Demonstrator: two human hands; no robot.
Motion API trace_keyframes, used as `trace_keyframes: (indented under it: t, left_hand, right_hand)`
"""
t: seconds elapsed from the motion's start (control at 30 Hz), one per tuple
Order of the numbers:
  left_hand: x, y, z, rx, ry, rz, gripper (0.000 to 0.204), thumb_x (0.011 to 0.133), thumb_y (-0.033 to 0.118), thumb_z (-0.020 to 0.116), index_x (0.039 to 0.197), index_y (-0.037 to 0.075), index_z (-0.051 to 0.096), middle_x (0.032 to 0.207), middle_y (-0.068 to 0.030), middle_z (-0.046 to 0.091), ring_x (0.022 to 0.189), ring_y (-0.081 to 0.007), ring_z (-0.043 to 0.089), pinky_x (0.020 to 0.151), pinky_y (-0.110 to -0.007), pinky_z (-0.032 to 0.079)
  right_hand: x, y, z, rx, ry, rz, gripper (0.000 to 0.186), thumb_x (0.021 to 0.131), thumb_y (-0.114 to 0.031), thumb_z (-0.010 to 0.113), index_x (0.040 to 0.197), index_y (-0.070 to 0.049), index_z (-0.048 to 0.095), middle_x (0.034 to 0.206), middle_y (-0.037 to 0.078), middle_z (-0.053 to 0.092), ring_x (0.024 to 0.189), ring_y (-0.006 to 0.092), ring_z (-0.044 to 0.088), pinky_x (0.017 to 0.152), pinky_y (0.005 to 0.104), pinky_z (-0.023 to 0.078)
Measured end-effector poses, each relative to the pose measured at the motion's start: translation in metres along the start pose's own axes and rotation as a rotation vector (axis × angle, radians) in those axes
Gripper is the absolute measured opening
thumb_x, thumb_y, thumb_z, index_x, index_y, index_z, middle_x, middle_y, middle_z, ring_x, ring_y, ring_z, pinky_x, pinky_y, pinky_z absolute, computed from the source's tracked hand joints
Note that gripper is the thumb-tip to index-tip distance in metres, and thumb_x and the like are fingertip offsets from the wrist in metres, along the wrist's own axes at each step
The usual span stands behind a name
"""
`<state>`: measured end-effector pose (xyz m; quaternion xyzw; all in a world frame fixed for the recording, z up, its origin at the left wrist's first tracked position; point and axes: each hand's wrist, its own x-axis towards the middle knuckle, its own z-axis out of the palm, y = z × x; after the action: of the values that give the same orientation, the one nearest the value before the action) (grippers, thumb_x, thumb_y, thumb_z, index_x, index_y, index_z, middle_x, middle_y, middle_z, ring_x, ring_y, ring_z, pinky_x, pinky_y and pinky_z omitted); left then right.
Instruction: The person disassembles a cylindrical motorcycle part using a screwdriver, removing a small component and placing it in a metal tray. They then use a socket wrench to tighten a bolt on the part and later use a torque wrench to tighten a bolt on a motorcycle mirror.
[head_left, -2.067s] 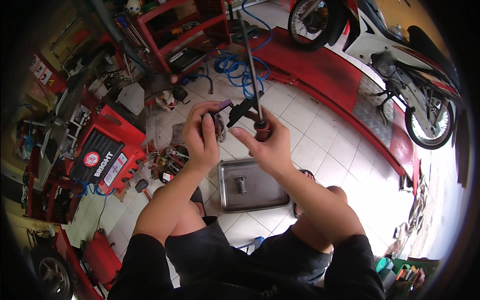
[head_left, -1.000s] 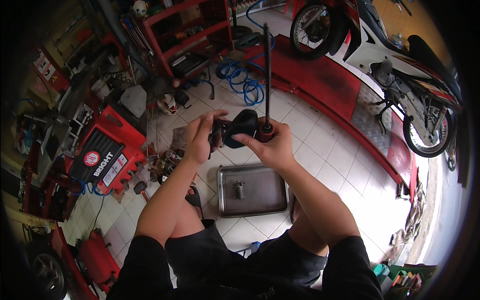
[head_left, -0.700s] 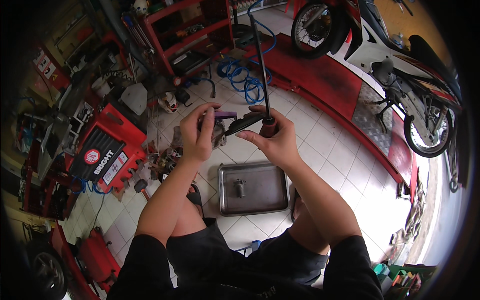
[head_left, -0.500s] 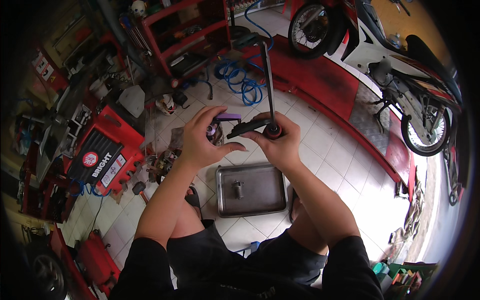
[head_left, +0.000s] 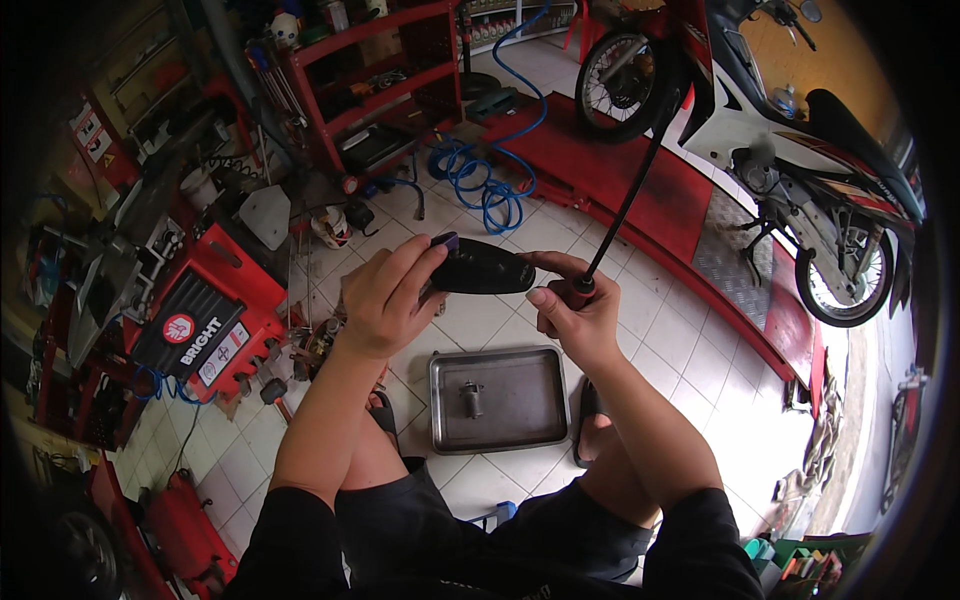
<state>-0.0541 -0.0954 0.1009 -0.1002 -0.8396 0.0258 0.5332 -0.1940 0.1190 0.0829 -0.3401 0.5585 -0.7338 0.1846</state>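
Note:
My left hand [head_left: 385, 300] grips a black, smooth oval part [head_left: 485, 268] by its left end, above the floor. A small purple piece [head_left: 447, 241] shows at my left fingertips; the rest of it is hidden. My right hand [head_left: 580, 310] is closed on the red-and-black handle of a long screwdriver-like tool [head_left: 632, 200], its dark shaft slanting up and away to the right. My right index finger and thumb reach the oval part's right end. Below both hands, a metal tray [head_left: 500, 450] lies on the floor with a small grey metal cylindrical part [head_left: 472, 399] inside.
A red machine [head_left: 215, 330] stands at left, and a red shelf cart [head_left: 380, 90] at the back. Blue hose [head_left: 485, 185] coils on the tiles. A motorcycle [head_left: 760, 160] stands on a red lift ramp [head_left: 640, 200] at right. A hammer [head_left: 275, 392] lies left of my legs.
The black part has turned its broad face up and now sits in my left hand. The tool's shaft has swung to the right. Both hands have shifted a little.

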Motion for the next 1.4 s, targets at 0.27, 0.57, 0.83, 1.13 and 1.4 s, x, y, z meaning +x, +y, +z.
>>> trace_keyframes:
  t: [0.27, 0.57, 0.83, 1.13, 1.4]
  left_hand:
    - [0.0, 0.011, 0.001, 0.106, 0.024, 0.127, 0.059, 0.06, 0.017, 0.087, 0.116, 0.008, 0.073, 0.12, -0.0085, 0.067, 0.073, -0.0207, 0.061, 0.062, -0.031, 0.05]
    - [0.015, 0.021, 0.015, -0.212, -0.107, -0.146, 0.084, 0.071, 0.042, 0.089, 0.135, 0.002, 0.053, 0.118, -0.0165, 0.064, 0.105, -0.033, 0.065, 0.084, -0.042, 0.056]
    - [-0.012, 0.048, 0.039, -0.795, -0.342, -0.697, 0.09, 0.073, 0.019, 0.087, 0.144, -0.008, 0.04, 0.083, -0.0113, 0.071, 0.068, -0.0168, 0.071, 0.065, -0.027, 0.055]
    - [-0.002, 0.053, 0.028, -0.66, -0.415, -0.509, 0.058, 0.068, 0.021, 0.09, 0.112, -0.007, 0.064, 0.071, -0.0087, 0.069, 0.055, -0.0166, 0.068, 0.055, -0.026, 0.052]
    - [-0.005, 0.047, 0.023, -0.773, -0.674, -0.638, 0.045, 0.063, 0.024, 0.092, 0.091, 0.003, 0.064, 0.072, -0.0006, 0.068, 0.049, -0.0097, 0.048, 0.049, -0.024, 0.042]
  right_hand:
    - [-0.01, -0.015, 0.002, 0.155, -0.151, 0.191, 0.047, 0.098, -0.034, 0.07, 0.127, 0.003, 0.063, 0.055, 0.002, 0.055, 0.043, 0.0077, 0.048, 0.041, 0.0243, 0.036]
    - [0.008, -0.008, -0.013, 0.111, 0.033, 0.247, 0.026, 0.098, -0.022, 0.069, 0.101, 0.003, 0.064, 0.052, 0.006, 0.054, 0.039, 0.0119, 0.044, 0.04, 0.0277, 0.031]
    - [0.015, 0.007, -0.012, 0.186, 0.164, 0.202, 0.028, 0.1, -0.029, 0.067, 0.095, -0.001, 0.066, 0.055, 0.006, 0.057, 0.038, 0.0075, 0.043, 0.037, 0.0265, 0.029]
    - [0.031, -0.015, -0.031, -0.005, 0.064, 0.234, 0.029, 0.097, -0.03, 0.071, 0.092, -0.002, 0.068, 0.055, -0.001, 0.053, 0.045, 0.0069, 0.048, 0.04, 0.0244, 0.031]
    - [0.035, -0.015, -0.045, -0.063, -0.2, 0.279, 0.031, 0.095, -0.033, 0.074, 0.094, -0.002, 0.071, 0.055, -0.001, 0.052, 0.045, 0.0058, 0.046, 0.041, 0.0244, 0.029]
